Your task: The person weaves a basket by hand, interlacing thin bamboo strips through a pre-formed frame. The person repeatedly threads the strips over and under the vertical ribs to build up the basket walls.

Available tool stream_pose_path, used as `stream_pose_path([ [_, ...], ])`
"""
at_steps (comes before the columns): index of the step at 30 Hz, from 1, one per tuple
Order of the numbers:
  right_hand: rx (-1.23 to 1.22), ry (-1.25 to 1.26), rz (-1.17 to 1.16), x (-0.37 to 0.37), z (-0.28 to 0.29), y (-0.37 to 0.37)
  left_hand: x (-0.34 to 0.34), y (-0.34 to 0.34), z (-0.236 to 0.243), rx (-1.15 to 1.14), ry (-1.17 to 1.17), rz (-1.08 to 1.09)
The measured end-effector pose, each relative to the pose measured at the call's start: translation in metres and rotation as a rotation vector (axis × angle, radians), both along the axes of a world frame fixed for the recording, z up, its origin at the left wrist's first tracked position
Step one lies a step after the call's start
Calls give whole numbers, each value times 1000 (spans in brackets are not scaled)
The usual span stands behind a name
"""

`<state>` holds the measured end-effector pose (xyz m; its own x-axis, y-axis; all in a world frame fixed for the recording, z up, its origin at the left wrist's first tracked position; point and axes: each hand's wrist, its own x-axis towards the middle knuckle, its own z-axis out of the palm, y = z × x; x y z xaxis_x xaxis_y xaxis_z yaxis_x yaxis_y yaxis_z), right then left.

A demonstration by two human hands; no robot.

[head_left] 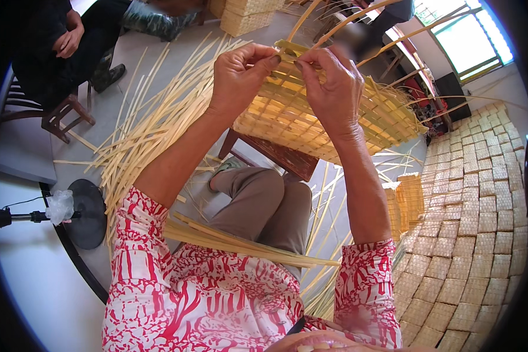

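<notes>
A partly woven basket (pixel 281 114) of pale yellow bamboo strips sits tilted over a dark red wooden stool (pixel 276 154) in front of my knees. Long loose strip ends stick up and out from its far rim. My left hand (pixel 240 73) pinches a strip at the upper rim between thumb and forefinger. Close beside it, my right hand (pixel 334 82) is closed with thumb and finger on a strip at the same rim. A small gap lies between the two hands' fingertips. Several loose bamboo strips (pixel 246 249) lie across my lap.
A heap of long bamboo strips (pixel 152 129) covers the floor at the left. Stacked woven baskets (pixel 463 234) fill the right side. A round black stand base (pixel 89 214) is at the lower left. Another person (pixel 47 53) sits at the upper left, near a wooden chair (pixel 67 114).
</notes>
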<state>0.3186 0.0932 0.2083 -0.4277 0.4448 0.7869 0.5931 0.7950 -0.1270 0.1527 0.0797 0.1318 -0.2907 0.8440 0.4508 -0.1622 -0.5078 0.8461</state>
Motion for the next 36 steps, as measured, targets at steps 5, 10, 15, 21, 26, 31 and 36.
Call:
stream_pose_path([
  [5, 58, -16, -38, -2, 4, 1, 3, -5, 4, -15, 27, 21],
  [10, 65, -36, -4, 2, 1, 2, 4, -5, 3, -22, 62, 43],
  [15, 78, 23, 59, 3, -2, 2, 7, -5, 2, -4, 36, 25],
  [21, 9, 172, 112, 8, -5, 8, 10, -3, 5, 8, -24, 14],
  [26, -66, 345, 200, 13, 6, -3, -3, -1, 22, 173, 406, 325],
  [31, 498, -147, 198, 7, 48, 8, -13, 12, 41, 35, 250, -83],
  [36, 869, -305, 406, -17, 64, 54, -10, 14, 44, 42, 262, -128],
])
